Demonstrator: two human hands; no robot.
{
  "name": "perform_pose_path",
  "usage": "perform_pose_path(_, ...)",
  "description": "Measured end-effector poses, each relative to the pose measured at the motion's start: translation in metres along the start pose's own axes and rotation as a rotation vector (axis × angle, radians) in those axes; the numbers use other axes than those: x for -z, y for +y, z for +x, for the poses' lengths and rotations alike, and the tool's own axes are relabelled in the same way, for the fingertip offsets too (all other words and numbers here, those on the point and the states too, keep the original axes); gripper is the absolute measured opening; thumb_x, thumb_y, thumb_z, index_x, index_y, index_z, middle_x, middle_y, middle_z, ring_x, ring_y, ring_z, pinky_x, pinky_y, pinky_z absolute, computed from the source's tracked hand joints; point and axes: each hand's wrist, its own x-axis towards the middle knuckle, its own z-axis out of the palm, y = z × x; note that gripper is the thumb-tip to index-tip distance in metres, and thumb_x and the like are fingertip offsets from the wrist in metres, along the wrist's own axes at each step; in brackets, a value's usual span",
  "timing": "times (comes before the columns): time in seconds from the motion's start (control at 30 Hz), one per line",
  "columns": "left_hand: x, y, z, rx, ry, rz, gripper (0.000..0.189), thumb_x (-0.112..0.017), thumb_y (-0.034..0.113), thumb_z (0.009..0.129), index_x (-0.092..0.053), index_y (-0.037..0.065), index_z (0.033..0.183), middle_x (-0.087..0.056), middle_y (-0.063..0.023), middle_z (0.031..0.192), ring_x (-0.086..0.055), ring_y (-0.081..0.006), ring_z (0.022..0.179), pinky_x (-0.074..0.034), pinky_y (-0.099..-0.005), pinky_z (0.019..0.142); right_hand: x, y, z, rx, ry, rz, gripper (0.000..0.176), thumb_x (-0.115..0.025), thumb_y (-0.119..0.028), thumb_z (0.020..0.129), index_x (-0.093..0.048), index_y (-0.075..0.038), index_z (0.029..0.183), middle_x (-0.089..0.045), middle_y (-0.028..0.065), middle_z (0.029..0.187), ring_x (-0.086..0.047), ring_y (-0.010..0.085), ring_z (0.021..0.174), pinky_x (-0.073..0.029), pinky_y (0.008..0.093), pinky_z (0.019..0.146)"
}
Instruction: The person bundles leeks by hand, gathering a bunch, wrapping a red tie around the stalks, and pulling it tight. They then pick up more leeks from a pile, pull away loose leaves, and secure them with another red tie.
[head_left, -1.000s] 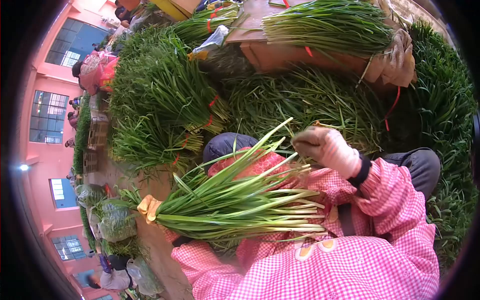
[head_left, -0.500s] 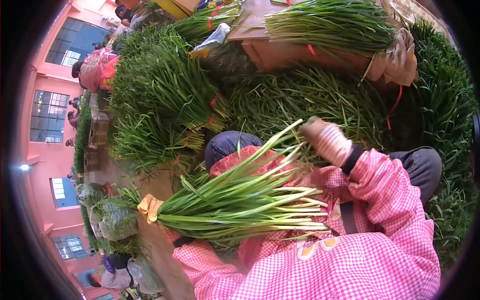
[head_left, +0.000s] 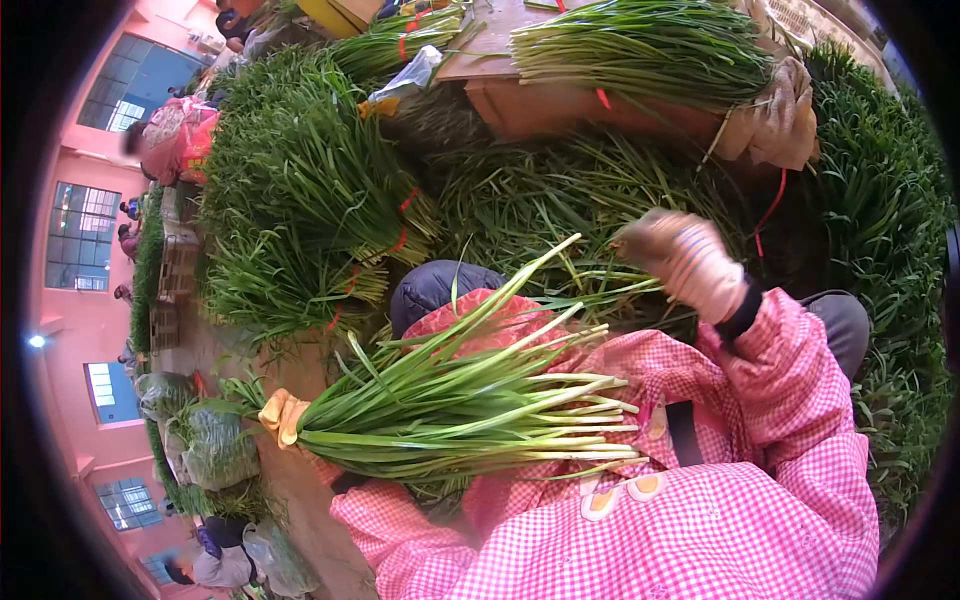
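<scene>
Green stalks [head_left: 470, 410] in closed L fingers [head_left: 285, 415]; R fingers [head_left: 650, 240], hold unclear; bag [head_left: 198, 152] txt illegible

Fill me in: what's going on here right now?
The person's gloved left hand grips a bunch of chive-like green stalks by the leafy end, its pale ends fanned out over the pink checked smock. The gloved right hand, blurred, is off that bunch, near the loose greens; whether it holds any is unclear. Red-tied bundles lie beyond.
</scene>
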Motion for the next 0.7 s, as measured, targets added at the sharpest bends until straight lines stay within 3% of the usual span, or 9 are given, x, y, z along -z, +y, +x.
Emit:
perform_pose_path(0.1, 0.000, 0.000, -0.002, -0.001, 0.004, -0.004, 0.019, -0.038, 0.022, 0.095, -0.049, 0.015, 0.080, -0.056, 0.0011, 0.067, -0.054, -0.0134, 0.073, -0.043, -0.0400, 0.083, -0.036, -0.016, 0.002, 0.167, -0.215, 0.220, 0.032, -0.070, -0.019, 0.077, -0.064, -0.007, 0.106, -0.064, 0.0141, 0.094, -0.062, 0.0252, 0.080, -0.049, 0.0323, 0.073)
perform_pose_path(0.2, 0.001, 0.001, -0.005, -0.002, 0.009, 0.001, 0.020, -0.038, 0.022, 0.095, -0.049, 0.015, 0.079, -0.056, 0.0013, 0.067, -0.054, -0.0134, 0.073, -0.043, -0.0403, 0.083, -0.056, -0.020, 0.003, -0.365, -0.625, 0.555, 0.055, -0.072, -0.037, 0.074, -0.057, -0.011, 0.120, -0.063, 0.0156, 0.105, -0.062, 0.0245, 0.092, -0.047, 0.0316, 0.082)
perform_pose_path(0.23, 0.000, 0.003, -0.007, -0.006, 0.012, -0.001, 0.020, -0.038, 0.022, 0.095, -0.049, 0.015, 0.079, -0.056, 0.0014, 0.066, -0.054, -0.0134, 0.073, -0.043, -0.0404, 0.083, -0.048, -0.017, 0.007, -0.319, -0.836, 0.395, 0.059, -0.071, -0.036, 0.074, -0.054, -0.009, 0.123, -0.061, 0.0166, 0.109, -0.059, 0.0282, 0.100, -0.045, 0.0339, 0.087)
perform_pose_path(0.37, 0.004, 0.002, -0.007, 0.001, 0.020, 0.008, 0.021, -0.037, 0.022, 0.095, -0.049, 0.015, 0.078, -0.056, 0.0017, 0.066, -0.055, -0.0134, 0.073, -0.043, -0.0408, 0.083, -0.020, 0.002, -0.017, 0.113, -0.170, -0.040, 0.050, -0.072, -0.032, 0.071, -0.060, -0.010, 0.114, -0.061, 0.0163, 0.105, -0.058, 0.0323, 0.099, -0.044, 0.0392, 0.087)
perform_pose_path(0.43, 0.006, 0.002, -0.005, 0.017, 0.029, 0.022, 0.022, -0.037, 0.022, 0.095, -0.049, 0.015, 0.078, -0.056, 0.0019, 0.066, -0.055, -0.0134, 0.072, -0.043, -0.0410, 0.083, 0.002, 0.026, -0.030, -0.075, -0.167, 0.160, 0.036, -0.069, -0.020, 0.076, -0.062, -0.006, 0.109, -0.063, 0.0127, 0.100, -0.060, 0.0275, 0.092, -0.047, 0.0358, 0.082)
perform_pose_path(0.5, 0.007, 0.001, -0.003, 0.028, 0.013, 0.023, 0.022, -0.036, 0.022, 0.095, -0.049, 0.016, 0.077, -0.056, 0.0020, 0.066, -0.055, -0.0134, 0.072, -0.043, -0.0412, 0.083, 0.013, 0.058, -0.038, -0.249, 0.087, 0.491, 0.024, -0.064, -0.008, 0.080, -0.064, -0.004, 0.104, -0.065, 0.0095, 0.095, -0.061, 0.0197, 0.086, -0.048, 0.0298, 0.078)
perform_pose_path(0.57, 0.011, -0.003, 0.003, 0.040, -0.054, 0.023, 0.016, -0.035, 0.021, 0.094, -0.045, 0.015, 0.083, -0.057, -0.0017, 0.074, -0.054, -0.0148, 0.078, -0.041, -0.0378, 0.084, 0.028, 0.058, -0.042, -0.505, 0.168, 0.300, 0.020, -0.062, -0.006, 0.082, -0.065, -0.002, 0.102, -0.065, 0.0083, 0.093, -0.060, 0.0155, 0.086, -0.047, 0.0273, 0.078)
perform_pose_path(0.63, 0.013, 0.002, 0.010, 0.083, -0.124, 0.026, 0.013, -0.035, 0.021, 0.093, -0.043, 0.014, 0.087, -0.057, -0.0035, 0.078, -0.054, -0.0157, 0.081, -0.040, -0.0364, 0.085, 0.023, 0.029, -0.032, -0.324, 0.042, 0.505, 0.022, -0.064, -0.008, 0.082, -0.065, -0.002, 0.103, -0.065, 0.0099, 0.093, -0.060, 0.0166, 0.087, -0.047, 0.0275, 0.079)
perform_pose_path(0.7, 0.012, 0.013, 0.019, 0.165, -0.192, 0.033, 0.012, -0.035, 0.021, 0.093, -0.043, 0.013, 0.088, -0.057, -0.0036, 0.078, -0.054, -0.0162, 0.081, -0.040, -0.0368, 0.086, 0.012, -0.012, -0.017, -0.088, -0.150, 0.447, 0.031, -0.069, -0.020, 0.079, -0.064, -0.002, 0.103, -0.064, 0.0148, 0.100, -0.062, 0.0257, 0.092, -0.047, 0.0328, 0.081)
